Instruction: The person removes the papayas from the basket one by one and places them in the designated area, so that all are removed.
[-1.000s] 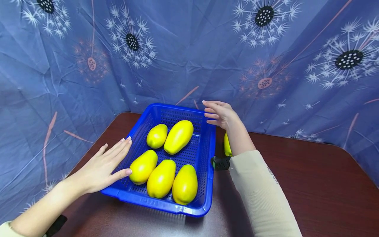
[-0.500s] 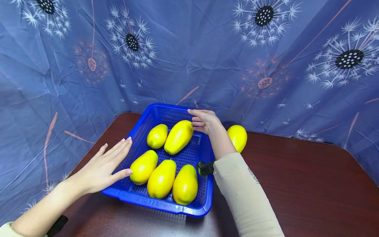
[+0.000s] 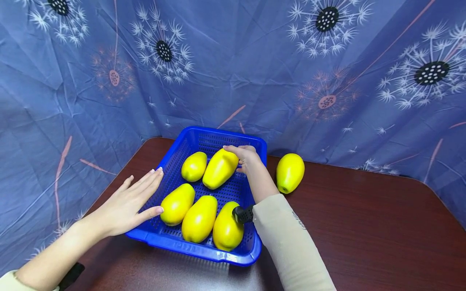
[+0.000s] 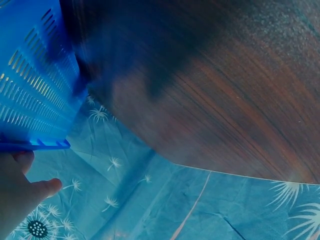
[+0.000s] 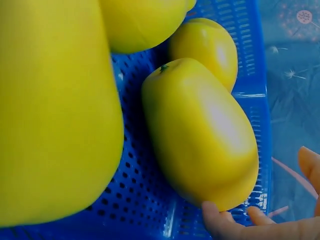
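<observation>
A blue plastic basket (image 3: pixel 198 251) holds several yellow papayas. The longest papaya (image 3: pixel 220 169) lies toward the back of it, beside a smaller papaya (image 3: pixel 194 166). My right hand (image 3: pixel 248 158) is over the basket at the long papaya's far end; in the right wrist view fingertips (image 5: pixel 211 209) are at the end of that papaya (image 5: pixel 202 135), with another finger held apart. Part of those fingers is hidden in the head view. My left hand (image 3: pixel 125 208) rests with straight fingers on the basket's left rim; the left wrist view shows two of its fingers (image 4: pixel 47 187) near the rim.
One more papaya (image 3: pixel 290 173) lies on the brown table (image 3: pixel 367 218), right of the basket. Three papayas, such as the middle one (image 3: pixel 199 219), line the basket's front. A blue dandelion-print cloth (image 3: pixel 236 60) hangs behind and to the left of the table.
My right hand has moved left and down, from above the basket's back right corner to the long papaya. The papaya on the table has come into full view. My left hand has stayed still.
</observation>
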{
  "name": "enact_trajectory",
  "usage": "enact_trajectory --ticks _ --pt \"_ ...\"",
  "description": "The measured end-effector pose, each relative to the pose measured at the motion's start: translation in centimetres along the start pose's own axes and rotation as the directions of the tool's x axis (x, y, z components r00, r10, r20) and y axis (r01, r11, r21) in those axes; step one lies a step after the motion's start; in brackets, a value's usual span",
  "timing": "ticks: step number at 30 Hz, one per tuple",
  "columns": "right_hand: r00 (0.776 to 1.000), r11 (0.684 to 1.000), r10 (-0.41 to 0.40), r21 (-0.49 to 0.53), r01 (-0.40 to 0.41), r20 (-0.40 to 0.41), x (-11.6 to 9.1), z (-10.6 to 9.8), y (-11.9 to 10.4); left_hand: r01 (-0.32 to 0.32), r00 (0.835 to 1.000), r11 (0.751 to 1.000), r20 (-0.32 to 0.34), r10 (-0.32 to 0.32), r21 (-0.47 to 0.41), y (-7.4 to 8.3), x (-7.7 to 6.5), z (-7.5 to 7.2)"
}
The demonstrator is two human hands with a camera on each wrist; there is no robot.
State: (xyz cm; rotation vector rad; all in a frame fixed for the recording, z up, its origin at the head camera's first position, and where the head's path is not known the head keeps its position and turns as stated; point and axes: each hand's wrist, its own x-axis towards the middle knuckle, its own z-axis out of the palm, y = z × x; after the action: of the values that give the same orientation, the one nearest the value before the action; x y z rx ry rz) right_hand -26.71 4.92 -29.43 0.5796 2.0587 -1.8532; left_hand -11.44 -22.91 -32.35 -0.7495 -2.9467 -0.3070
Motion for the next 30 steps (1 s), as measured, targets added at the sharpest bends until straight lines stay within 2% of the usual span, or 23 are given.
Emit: enact_trajectory --ticks 7,15,22,30 --pt "0.999 0.999 0.031 -0.021 -0.031 -0.016 0.6 0.4 0.5 -0.001 1.0 1.0 0.003 0.001 -0.003 -0.1 0.1 0.0" --pt "0.995 0.994 0.098 -0.056 -0.097 0.014 1.1 -0.2 1.5 -0.002 1.0 1.0 0.008 0.002 -0.005 -0.1 0.1 -0.2" --pt "0.993 0.994 0.1 -0.045 -0.098 0.059 1.0 0.0 1.8 -0.005 1.0 1.0 0.005 0.005 -0.005 0.0 0.0 -0.3" --pt "0.99 0.987 0.11 -0.13 -0.098 0.088 1.0 0.6 1.9 -0.014 1.0 1.0 0.001 0.014 0.0 -0.1 0.1 -0.1"
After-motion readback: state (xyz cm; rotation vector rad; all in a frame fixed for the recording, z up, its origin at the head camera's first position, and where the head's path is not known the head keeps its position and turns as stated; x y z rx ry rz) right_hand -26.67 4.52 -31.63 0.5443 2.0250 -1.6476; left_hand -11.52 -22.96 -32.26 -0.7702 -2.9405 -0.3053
